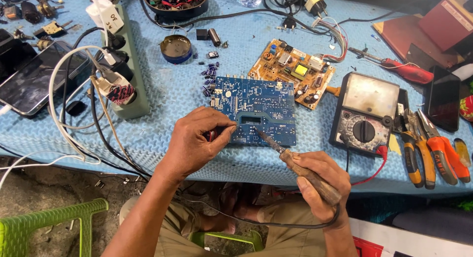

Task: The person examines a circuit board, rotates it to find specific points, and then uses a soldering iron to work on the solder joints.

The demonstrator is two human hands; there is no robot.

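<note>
At the centre of the frame a blue circuit board (pixel 256 109) lay flat on the blue mat (pixel 167 89). The left hand (pixel 197 141) rested at the board's lower left corner, fingers curled in and pinched on something small and dark (too hidden to tell what). Lower right of centre, the right hand (pixel 320 183) was wrapped in a closed grip around the wooden handle of a soldering iron (pixel 295 163), whose tip met the board just under its rectangular cut-out. Above and to the right lay an orange-tan circuit board (pixel 293 69), and further right an analogue multimeter (pixel 364 111), with orange-handled pliers (pixel 428 153) beside it. A green power strip (pixel 125 60) with plugged-in chargers stood in the upper left, a round tin (pixel 176 48) near it.
</note>
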